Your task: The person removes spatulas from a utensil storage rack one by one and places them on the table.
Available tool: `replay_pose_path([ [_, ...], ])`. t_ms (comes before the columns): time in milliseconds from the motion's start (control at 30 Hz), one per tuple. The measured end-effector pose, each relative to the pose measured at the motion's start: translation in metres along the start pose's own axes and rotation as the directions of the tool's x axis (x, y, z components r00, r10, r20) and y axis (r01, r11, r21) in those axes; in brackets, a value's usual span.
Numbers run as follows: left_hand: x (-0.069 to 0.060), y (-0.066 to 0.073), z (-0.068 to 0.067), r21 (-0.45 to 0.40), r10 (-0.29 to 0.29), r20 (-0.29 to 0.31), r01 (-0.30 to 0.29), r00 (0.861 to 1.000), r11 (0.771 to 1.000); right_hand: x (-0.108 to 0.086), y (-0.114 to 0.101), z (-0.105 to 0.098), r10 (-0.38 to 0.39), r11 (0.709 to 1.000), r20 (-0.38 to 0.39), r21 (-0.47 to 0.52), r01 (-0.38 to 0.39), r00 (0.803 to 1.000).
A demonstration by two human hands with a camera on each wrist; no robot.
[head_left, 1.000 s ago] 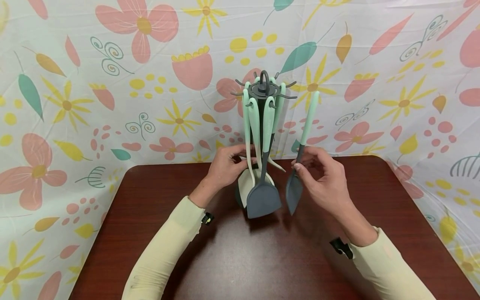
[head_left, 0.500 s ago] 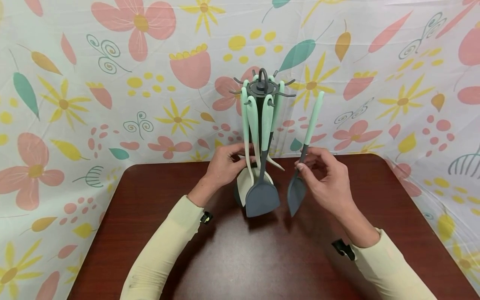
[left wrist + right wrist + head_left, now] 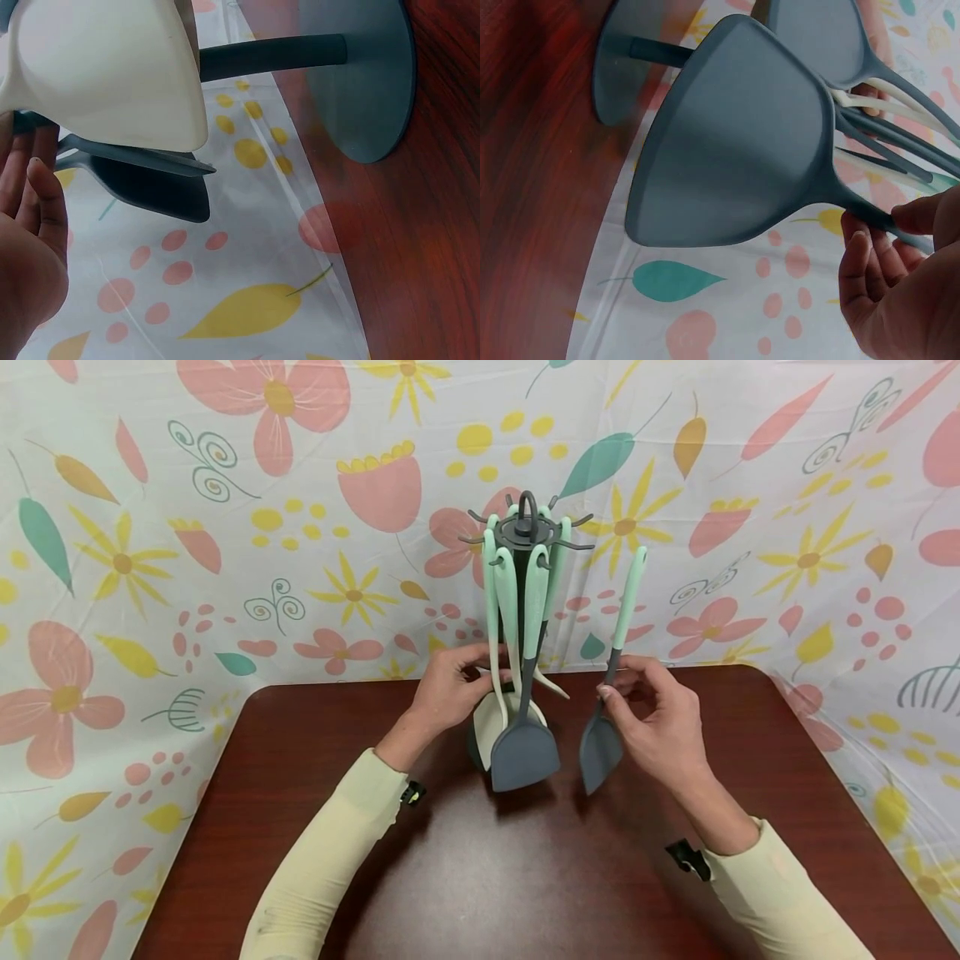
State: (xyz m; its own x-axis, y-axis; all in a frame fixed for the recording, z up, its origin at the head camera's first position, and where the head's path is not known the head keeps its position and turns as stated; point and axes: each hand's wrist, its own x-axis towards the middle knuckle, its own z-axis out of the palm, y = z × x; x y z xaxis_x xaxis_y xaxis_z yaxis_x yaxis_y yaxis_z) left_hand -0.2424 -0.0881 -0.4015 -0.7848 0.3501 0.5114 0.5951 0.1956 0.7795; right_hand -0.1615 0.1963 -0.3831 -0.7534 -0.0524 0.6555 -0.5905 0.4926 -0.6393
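Observation:
My right hand [image 3: 662, 718] pinches the dark neck of a spatula [image 3: 602, 750] with a mint green handle, upright and just right of a utensil stand [image 3: 528, 532]. In the right wrist view its broad grey blade [image 3: 735, 142] faces the camera. My left hand [image 3: 448, 692] reaches in behind the hanging utensils and curls round the stand's post, its fingertips partly hidden. Another grey spatula [image 3: 527, 756] hangs at the front of the stand. Beside it hangs a cream utensil [image 3: 489, 727], whose flat end [image 3: 112, 75] fills the top of the left wrist view.
The stand's round base [image 3: 375, 82] rests on a dark reddish wooden table [image 3: 480, 877]. Several more mint-handled utensils hang from its hooks. A flowered cloth [image 3: 315, 468] rises behind the table's back edge.
The spatula in my right hand has shifted slightly to the right, and its blade has turned more toward the head camera. My left hand stays at the stand.

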Motion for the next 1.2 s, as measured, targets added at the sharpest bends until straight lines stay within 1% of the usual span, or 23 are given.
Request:
replay_pose_path([
  [133,-0.001,0.000,0.000,0.010,0.005,-0.006,-0.005,1.000,1.000,-0.001,-0.005,0.001,0.050,0.999,-0.003,-0.012,-0.050,0.999],
  [300,-0.001,0.000,0.001,0.013,0.018,-0.003,-0.017,1.000,1.000,-0.006,0.007,0.001,0.091,0.995,0.007,-0.043,-0.091,0.996],
  [400,-0.001,0.000,0.001,0.015,0.017,-0.007,-0.017,1.000,1.000,-0.008,0.016,0.001,0.102,0.994,0.014,-0.049,-0.102,0.995],
  [533,-0.001,-0.002,0.002,0.016,0.015,-0.014,-0.015,1.000,1.000,-0.010,0.021,0.001,0.117,0.992,0.020,-0.052,-0.116,0.993],
  [733,-0.001,-0.002,0.002,0.023,0.017,-0.012,-0.017,1.000,1.000,-0.014,0.023,0.001,0.136,0.989,0.028,-0.069,-0.133,0.990],
  [1000,-0.001,0.000,0.001,0.046,0.002,-0.013,-0.001,1.000,0.999,-0.017,0.025,0.003,0.140,0.988,0.040,-0.075,-0.137,0.989],
  [1200,-0.002,0.000,0.001,0.044,0.010,-0.015,-0.009,1.000,0.999,-0.018,0.025,0.003,0.160,0.985,0.052,-0.076,-0.156,0.986],
])
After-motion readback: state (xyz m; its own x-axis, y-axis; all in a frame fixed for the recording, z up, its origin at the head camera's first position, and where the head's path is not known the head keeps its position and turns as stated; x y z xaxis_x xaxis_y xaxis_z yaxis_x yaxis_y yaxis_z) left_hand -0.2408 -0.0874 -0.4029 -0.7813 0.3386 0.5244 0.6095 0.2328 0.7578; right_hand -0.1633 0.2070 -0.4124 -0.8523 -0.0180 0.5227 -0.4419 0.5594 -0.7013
